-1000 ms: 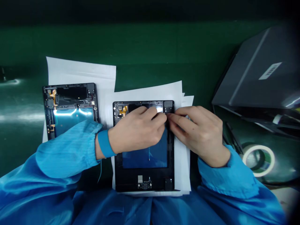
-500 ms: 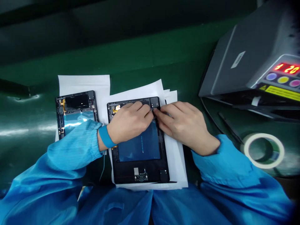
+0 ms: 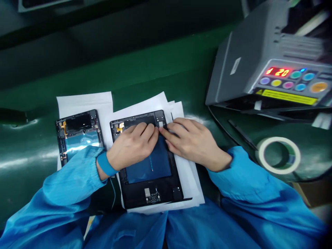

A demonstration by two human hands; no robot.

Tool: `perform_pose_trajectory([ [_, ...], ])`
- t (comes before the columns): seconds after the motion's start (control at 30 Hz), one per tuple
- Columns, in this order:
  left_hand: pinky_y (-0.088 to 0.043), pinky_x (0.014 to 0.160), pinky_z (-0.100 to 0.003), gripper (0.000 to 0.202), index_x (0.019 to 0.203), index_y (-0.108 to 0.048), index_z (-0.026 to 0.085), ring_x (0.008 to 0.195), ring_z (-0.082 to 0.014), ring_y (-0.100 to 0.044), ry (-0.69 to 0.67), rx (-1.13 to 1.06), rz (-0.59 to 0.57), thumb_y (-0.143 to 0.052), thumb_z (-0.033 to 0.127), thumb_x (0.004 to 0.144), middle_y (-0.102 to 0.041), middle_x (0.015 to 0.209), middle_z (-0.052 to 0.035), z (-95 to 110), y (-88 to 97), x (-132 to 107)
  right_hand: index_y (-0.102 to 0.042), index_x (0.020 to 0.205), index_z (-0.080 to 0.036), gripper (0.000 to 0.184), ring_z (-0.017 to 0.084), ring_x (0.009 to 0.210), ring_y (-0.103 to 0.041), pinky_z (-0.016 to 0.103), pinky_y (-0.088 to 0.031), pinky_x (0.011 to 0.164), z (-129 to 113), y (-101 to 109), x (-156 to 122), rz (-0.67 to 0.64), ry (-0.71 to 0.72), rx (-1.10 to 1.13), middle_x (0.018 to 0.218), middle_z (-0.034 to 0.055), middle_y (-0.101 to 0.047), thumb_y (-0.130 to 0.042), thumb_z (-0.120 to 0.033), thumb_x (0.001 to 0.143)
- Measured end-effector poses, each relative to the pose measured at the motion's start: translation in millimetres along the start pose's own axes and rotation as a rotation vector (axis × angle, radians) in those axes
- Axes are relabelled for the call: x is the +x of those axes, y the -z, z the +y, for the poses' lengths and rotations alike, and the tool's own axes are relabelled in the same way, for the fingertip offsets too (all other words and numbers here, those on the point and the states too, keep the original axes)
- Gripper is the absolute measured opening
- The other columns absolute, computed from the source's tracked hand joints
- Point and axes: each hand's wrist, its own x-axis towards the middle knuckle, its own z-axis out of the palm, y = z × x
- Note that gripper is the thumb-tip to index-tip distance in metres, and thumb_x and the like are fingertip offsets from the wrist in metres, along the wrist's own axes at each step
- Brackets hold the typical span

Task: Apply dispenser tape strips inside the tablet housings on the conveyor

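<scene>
An opened tablet [image 3: 149,162] lies on white paper in front of me, with its blue-filmed inside, a small circuit board [image 3: 153,197] and dark frame showing. My left hand [image 3: 136,143] rests over its upper part, fingers curled and pressed together. From the right, my right hand [image 3: 190,141] meets it, its fingertips pinched near the tablet's upper right area. Whatever lies between the fingertips is too small or hidden to make out. A blue band [image 3: 107,164] circles my left wrist, and a thin cord hangs from it.
A second opened tablet [image 3: 79,133] lies on paper [image 3: 85,102] at the left. To the right stands a grey machine [image 3: 233,76] with a lit red display. Below it are a dark slim tool [image 3: 242,134] and a roll of tape [image 3: 266,166]. The green tabletop [image 3: 145,79] runs behind.
The view has shifted to the right, so more of the machine shows. Both hands stay at the same upper part of the tablet, fingertips close together.
</scene>
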Motion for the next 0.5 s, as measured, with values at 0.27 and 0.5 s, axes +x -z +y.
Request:
perform_pose_trajectory([
  [0.27,-0.055,0.065,-0.035,0.025,0.112,-0.066,0.008,0.083,-0.0240,-0.063,-0.006,0.004,0.011,-0.055,0.014,0.091,-0.068,0.098,-0.0122,-4,-3.9,0,-0.066,0.112,-0.017,0.028,0.022,0.103,-0.055,0.036,-0.046,0.090,-1,0,1,0.084,-0.075,0.075,0.102,0.0052,-0.067,-0.057,-0.030,0.090],
  [0.5,-0.056,0.070,-0.038,0.026,0.113,-0.066,0.007,0.088,-0.0263,-0.064,-0.032,0.044,0.042,-0.056,0.016,0.091,-0.068,0.105,-0.0134,-8,-3.5,-1,-0.068,0.095,-0.019,0.020,0.021,0.085,-0.061,0.035,-0.046,0.076,72,44,-144,0.517,-0.523,-0.675,0.091,0.0082,-0.068,-0.070,-0.033,0.082],
])
